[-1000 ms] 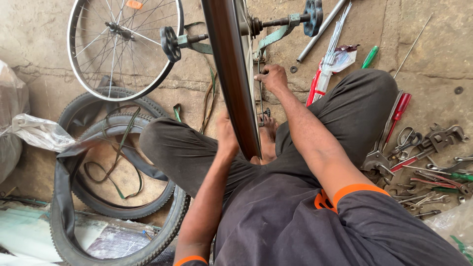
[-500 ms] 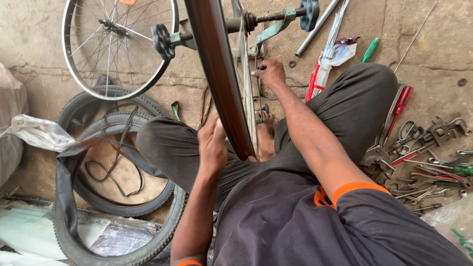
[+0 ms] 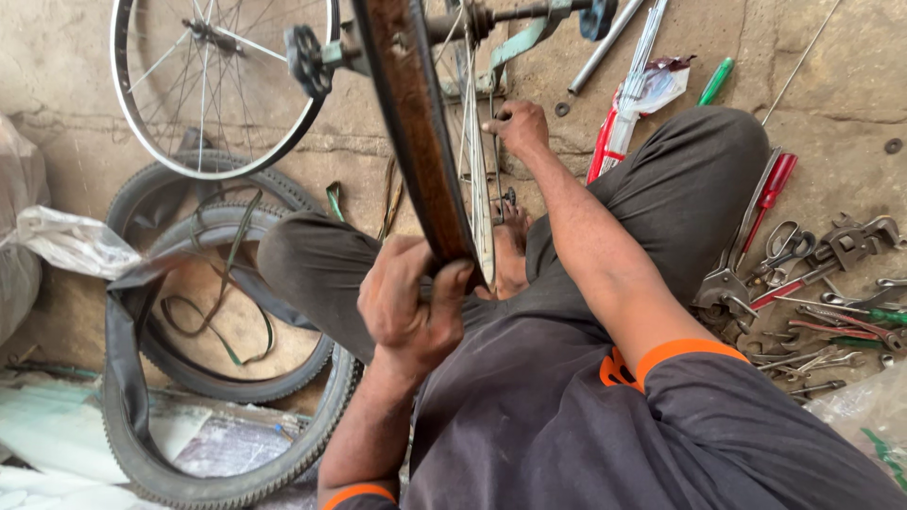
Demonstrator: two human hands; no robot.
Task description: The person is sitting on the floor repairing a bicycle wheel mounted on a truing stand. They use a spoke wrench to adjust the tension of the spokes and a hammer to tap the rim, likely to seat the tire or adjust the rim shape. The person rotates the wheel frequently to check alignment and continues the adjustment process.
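- Two loose tyres (image 3: 179, 378) lie on the floor, near left; one spoked wheel (image 3: 222, 80) stands far left.
- One brown rim (image 3: 416, 142) rises centre; steady, even grip likely serves best.
- Left hand (image 3: 411, 302), fingers curled tight, clamps the rim's near end.
- Right hand (image 3: 518, 127) pinches at the spokes.

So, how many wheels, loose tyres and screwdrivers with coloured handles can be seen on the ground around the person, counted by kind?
Wheels: 2, one bare wheel and one wheel gripped by the left hand, with the right hand at its spokes.
Loose tyres: 2, a tyre and a knobbly tyre.
Screwdrivers: 2, a red screwdriver and a green screwdriver.
Total: 6
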